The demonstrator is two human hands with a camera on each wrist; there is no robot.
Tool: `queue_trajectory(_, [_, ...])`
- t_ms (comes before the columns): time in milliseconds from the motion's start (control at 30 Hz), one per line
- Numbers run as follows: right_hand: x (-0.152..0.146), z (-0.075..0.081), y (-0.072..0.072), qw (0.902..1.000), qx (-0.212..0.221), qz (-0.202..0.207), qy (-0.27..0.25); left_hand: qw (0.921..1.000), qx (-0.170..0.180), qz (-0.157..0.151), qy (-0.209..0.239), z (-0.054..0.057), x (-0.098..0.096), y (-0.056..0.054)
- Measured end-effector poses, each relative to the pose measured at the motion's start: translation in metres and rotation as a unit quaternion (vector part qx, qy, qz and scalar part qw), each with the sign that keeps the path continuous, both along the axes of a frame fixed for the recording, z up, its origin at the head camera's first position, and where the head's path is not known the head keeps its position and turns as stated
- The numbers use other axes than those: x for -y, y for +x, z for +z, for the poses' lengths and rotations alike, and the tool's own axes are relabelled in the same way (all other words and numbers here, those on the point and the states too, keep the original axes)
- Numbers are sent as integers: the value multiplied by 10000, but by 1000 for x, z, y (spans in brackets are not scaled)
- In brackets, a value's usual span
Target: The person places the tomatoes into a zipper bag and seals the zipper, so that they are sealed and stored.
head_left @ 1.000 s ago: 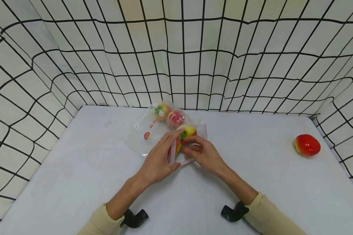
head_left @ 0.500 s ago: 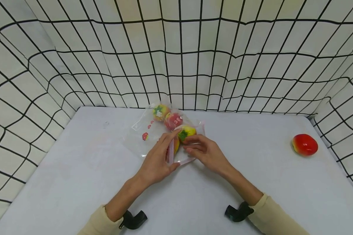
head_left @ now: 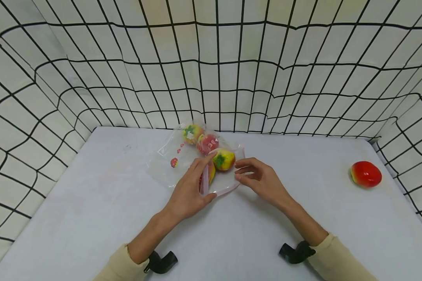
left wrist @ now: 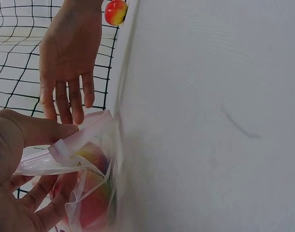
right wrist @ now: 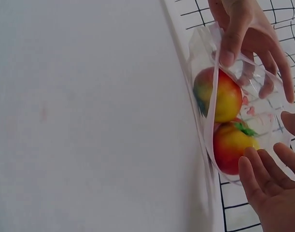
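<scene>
A clear plastic bag (head_left: 163, 168) with a pink-edged mouth and small strawberry prints lies near the table's back edge. My left hand (head_left: 188, 191) holds the bag at its mouth; in the left wrist view the thumb lies on the pink strip (left wrist: 72, 142). Several red-and-yellow fruits are inside. One fruit (head_left: 224, 160) with a green leafy top sits just within the mouth, beside another fruit (right wrist: 227, 94) partly hidden by my left hand. Further in are a pinkish-red fruit (head_left: 208, 144) and a yellow-green one (head_left: 192, 134). My right hand (head_left: 263, 181), fingers loosely bent and holding nothing, is at the mouth's right side.
A glossy red fruit (head_left: 366, 174) with a yellowish end lies alone at the table's right. White walls with black netting (head_left: 218, 78) rise behind the table (head_left: 91, 218) and along both sides.
My right hand has let go of the leafy-topped fruit and drawn back to the right, leaving it in the bag's mouth. The left hand stays on the bag.
</scene>
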State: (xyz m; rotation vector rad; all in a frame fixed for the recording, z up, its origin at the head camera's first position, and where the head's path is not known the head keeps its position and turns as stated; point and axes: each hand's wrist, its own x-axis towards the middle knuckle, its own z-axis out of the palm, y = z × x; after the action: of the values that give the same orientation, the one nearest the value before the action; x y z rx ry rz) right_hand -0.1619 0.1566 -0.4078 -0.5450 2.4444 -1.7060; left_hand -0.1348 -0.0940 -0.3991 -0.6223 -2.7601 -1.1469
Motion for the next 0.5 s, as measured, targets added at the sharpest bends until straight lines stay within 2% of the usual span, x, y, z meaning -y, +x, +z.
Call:
queue_trajectory(300, [-21,0,-3,9992,-112,-371,73,9997,160,167,26,2,0,1])
queue_trajectory(500, [-36,0,-4,9979,-286,-562,169,9996,209,156,83,2,-2,0])
